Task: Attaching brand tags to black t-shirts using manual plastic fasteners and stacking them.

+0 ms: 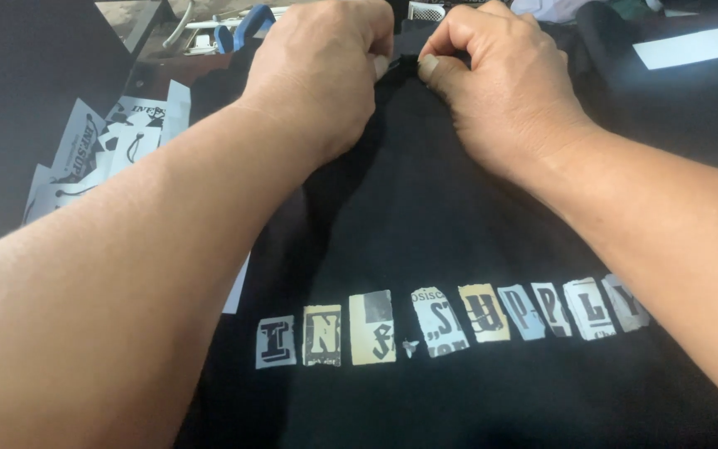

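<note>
view: head, single | looks: down and forward along both forearms | range: close above left hand (313,75) and right hand (500,91)

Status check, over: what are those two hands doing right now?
Left hand and right hand both pinching the top edge of the black printed garment. Pile of white paper tags off left, clear of hands.

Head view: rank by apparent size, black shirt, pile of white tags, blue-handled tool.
1. Black shirt, fills most of the frame.
2. Pile of white tags, left of the shirt.
3. Blue-handled tool, smallest, but farther back and partly hidden by the left hand, so unsure.
</note>
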